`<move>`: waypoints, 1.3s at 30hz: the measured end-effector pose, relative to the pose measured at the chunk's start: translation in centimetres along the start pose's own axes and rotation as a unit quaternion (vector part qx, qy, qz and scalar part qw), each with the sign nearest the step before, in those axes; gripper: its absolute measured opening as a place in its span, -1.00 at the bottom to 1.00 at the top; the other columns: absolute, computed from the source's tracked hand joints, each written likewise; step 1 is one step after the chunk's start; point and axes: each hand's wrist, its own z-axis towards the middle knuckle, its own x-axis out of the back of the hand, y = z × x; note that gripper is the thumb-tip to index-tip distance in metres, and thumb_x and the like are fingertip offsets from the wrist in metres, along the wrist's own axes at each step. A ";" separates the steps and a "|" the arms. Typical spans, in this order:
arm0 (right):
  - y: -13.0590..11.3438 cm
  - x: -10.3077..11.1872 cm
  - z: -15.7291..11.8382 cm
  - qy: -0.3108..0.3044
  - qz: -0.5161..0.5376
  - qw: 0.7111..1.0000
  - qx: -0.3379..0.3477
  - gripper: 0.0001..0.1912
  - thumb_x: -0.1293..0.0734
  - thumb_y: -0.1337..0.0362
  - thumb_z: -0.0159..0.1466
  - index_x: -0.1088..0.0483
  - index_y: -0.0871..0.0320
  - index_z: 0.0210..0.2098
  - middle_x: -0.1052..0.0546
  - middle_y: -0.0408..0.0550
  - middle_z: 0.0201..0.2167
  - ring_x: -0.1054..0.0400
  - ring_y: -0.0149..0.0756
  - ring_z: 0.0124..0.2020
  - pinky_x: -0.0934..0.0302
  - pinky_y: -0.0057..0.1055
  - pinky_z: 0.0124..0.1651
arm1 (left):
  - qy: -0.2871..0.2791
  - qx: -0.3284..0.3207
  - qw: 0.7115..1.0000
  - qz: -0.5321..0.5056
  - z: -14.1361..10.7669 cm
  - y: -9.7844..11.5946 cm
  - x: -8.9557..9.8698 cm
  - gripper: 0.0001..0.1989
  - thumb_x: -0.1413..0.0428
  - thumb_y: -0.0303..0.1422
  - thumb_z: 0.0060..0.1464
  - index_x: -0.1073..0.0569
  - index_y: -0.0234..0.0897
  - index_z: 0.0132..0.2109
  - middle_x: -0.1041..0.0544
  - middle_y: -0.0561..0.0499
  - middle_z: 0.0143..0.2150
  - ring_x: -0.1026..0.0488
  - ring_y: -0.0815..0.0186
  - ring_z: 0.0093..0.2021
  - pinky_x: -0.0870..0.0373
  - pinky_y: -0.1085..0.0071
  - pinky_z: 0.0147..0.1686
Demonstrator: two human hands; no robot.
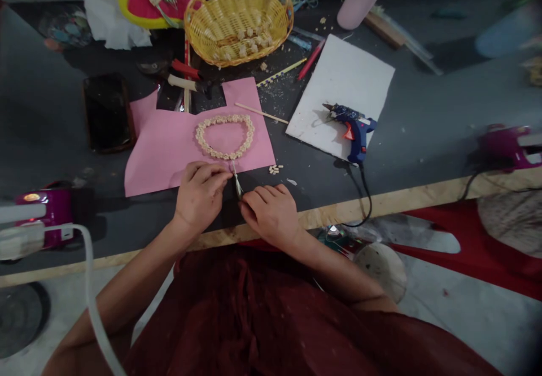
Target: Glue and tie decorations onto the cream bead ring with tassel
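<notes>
A loop of cream beads or small flowers [204, 148] lies on a pink sheet [158, 153], with a pale tassel [237, 182] hanging from its near side. My left hand [203, 192] is closed beside the top of the tassel, thumb and forefinger pinched at its cord. To the right, my right hand [271, 212] has its fingers curled round the tassel's lower end, close to the table's front edge. The fingertips of both hands are partly hidden.
A blue glue gun [359, 139] rests on a white board [351, 71], its cable over the table edge. Behind are a yellow basket [237, 20], pliers [182, 81] and a pink pen [311, 60]. A phone [108, 112] lies left, near a purple power block [53, 215].
</notes>
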 end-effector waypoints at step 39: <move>0.5 0.8 0.6 -0.012 0.035 0.999 -0.012 -0.72 -0.16 0.33 0.41 -0.46 0.19 -0.03 -0.56 0.03 -0.15 -0.40 -0.25 -0.14 -0.23 -0.31 -0.10 | -0.050 -0.069 0.994 0.065 -2.8 1.1 0.4 -0.69 -0.08 -0.37 0.23 -0.49 -0.16 0.10 -0.52 -0.16 0.10 -0.38 0.01 0.07 -0.36 0.05 -0.02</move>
